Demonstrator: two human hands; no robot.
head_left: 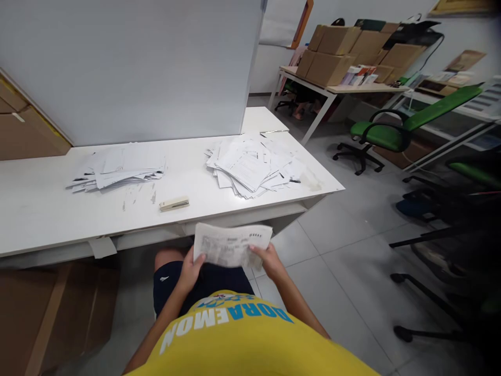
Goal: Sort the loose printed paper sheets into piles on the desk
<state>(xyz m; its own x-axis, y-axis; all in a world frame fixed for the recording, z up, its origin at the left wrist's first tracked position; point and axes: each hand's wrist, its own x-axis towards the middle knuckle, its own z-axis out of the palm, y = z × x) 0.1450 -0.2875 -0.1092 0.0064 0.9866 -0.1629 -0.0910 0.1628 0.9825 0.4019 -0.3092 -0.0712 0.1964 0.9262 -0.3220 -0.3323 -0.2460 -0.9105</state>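
Thin bundle of white printed paper (225, 244): we hold it between both hands, before the bench's near edge.
Left hand (190, 271): our fingers pinch the bundle's lower left corner, thumb in front.
Right hand (271, 261): our fingers pinch its right side, thumb over the print.
White flat-topped bench (186, 156): beyond our fingers.
Cream oblong stapler (174, 203): on the bench, beyond our left fingers and slightly left of them.
Uneven stack of white sheets (127, 168): farther beyond our left fingers, to their left.
Fanned heap of white printed sheets (246, 164): beyond our right fingers, slightly left.
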